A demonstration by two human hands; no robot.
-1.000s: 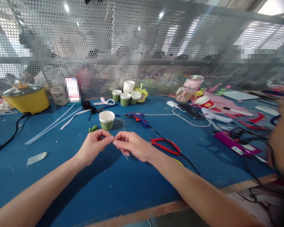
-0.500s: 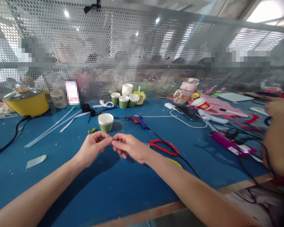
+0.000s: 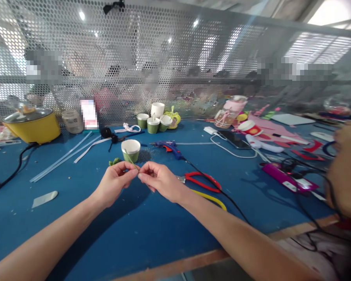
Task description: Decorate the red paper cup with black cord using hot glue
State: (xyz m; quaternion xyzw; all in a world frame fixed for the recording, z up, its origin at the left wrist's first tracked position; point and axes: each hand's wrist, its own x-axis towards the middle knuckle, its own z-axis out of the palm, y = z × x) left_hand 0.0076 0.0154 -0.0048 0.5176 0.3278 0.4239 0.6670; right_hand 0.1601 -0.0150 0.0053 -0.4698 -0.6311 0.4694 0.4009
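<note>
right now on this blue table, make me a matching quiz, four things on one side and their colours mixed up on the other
Things:
1. pot
2. glue gun
3. scissors
4. cup nearest the hands

Colours:
a. red handles
b. green with a white rim
c. yellow with a glass lid
d. blue with an orange trigger

Pairs: 1-c, 2-d, 3-a, 4-b

Bright overhead lamps glared through the mesh screen (image 3: 175, 58); edges bowed, the right side blurred, soft shadows fell on the worktop (image 3: 76, 218).
</note>
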